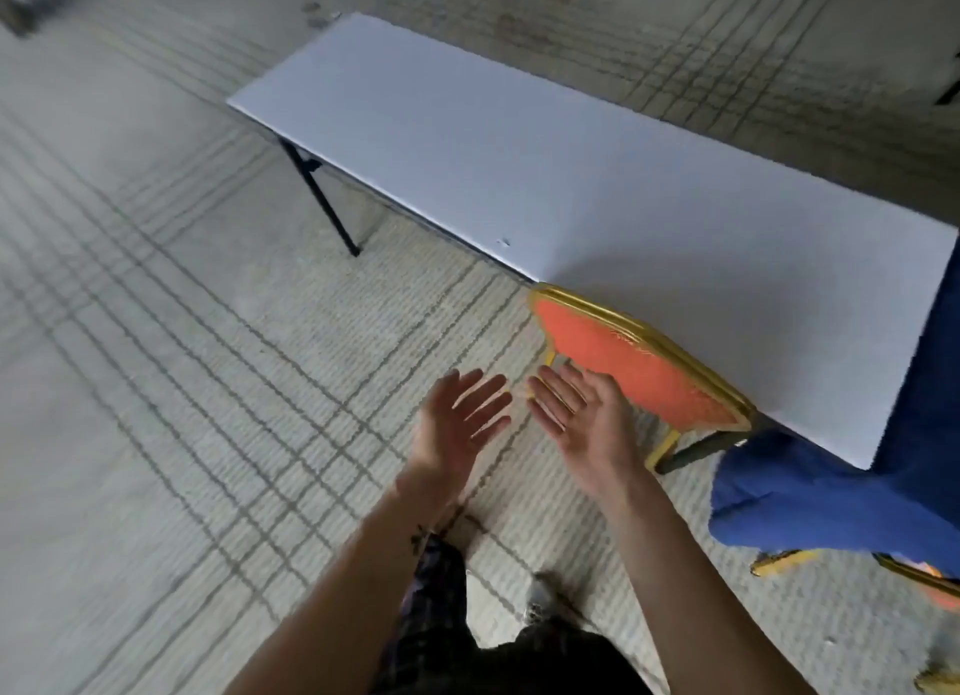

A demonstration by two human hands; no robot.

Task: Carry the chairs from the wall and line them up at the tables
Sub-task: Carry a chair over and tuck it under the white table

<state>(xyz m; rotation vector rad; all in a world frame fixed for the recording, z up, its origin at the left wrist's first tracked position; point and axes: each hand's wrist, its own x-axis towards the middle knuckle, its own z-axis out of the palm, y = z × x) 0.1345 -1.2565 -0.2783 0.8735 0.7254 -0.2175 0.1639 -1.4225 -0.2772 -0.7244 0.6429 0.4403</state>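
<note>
Pale grey carpet (pixel 182 330), ribbed weave w/ dark grid lines crossing it, runs under everything. Beyond the hands and off to their right stands a long folding table (pixel 519 148): flat white rectangular top, smooth and matte, on thin black metal legs (pixel 322 200) that splay at an angle.

Just right of the hands, the chair (pixel 639 372) sits pushed in at the table's near edge. It has a rounded back padded in orange-red fabric and rimmed by a shiny gold metal frame, w/ gold legs below. Further right, blue cloth (pixel 831 497) hangs in soft folds off the table's end. A second gold-framed chair (pixel 930 585) pokes in at the lower right, mostly cut off.

Both forearms are bare and reach fwd from the bottom of view, angled slightly toward each other.

The left hand (pixel 462 419) is out flat, fingers straight and fanned, palm turned inward and up, gripping nothing. The right hand (pixel 571 408) mirrors it just beside, fingers loose and spread, palm facing the left one. The two hands are close but apart. The right hand's outer edge overlaps the chair back; can't tell if it touches the padding or hovers in front.

Below the arms are dark trousers (pixel 441 616) and a blurred shoe (pixel 540 601).
</note>
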